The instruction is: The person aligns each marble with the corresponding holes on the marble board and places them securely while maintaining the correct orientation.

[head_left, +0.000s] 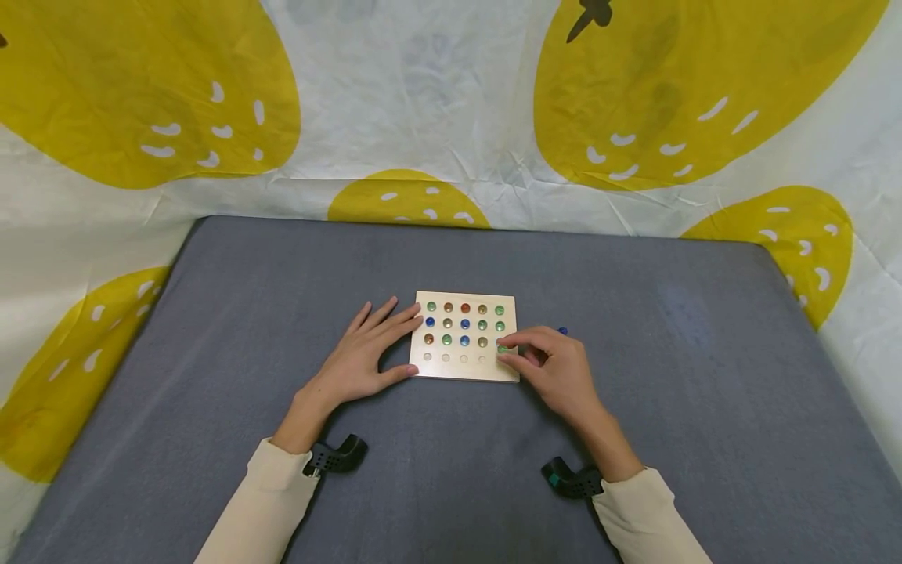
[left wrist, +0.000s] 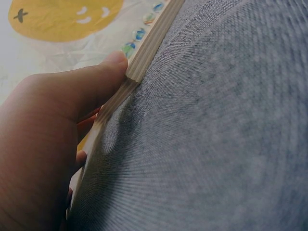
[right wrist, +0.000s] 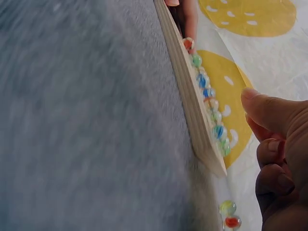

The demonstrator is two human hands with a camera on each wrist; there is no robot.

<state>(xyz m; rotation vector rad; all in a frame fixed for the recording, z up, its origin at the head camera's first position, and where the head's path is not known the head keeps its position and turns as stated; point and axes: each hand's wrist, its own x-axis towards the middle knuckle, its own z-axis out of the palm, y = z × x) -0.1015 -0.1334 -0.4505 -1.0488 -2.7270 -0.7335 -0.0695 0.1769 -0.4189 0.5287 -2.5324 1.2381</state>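
My left hand (head_left: 366,356) lies spread at the left edge of a pale wooden board (head_left: 465,373); its thumb (left wrist: 103,79) touches the board's side and the longer fingers reach its upper left. The board carries rows of glass marbles (head_left: 465,323) in green, blue, red and amber. Along its near edge runs a row of bare hollows (head_left: 445,358). Over the right end, my right hand (head_left: 560,372) pinches a green marble (head_left: 503,349) between thumb and forefinger. In the right wrist view, the right hand (right wrist: 284,144) stands above the board, its thumb hiding what it holds.
A blue marble (head_left: 562,330) lies on the grey cloth (head_left: 338,266) just beyond the right hand. Past the board's right end, the right wrist view shows a green-yellow marble (right wrist: 227,208) and a red one (right wrist: 232,222). A fruit-patterned curtain (head_left: 423,102) hangs behind the table.
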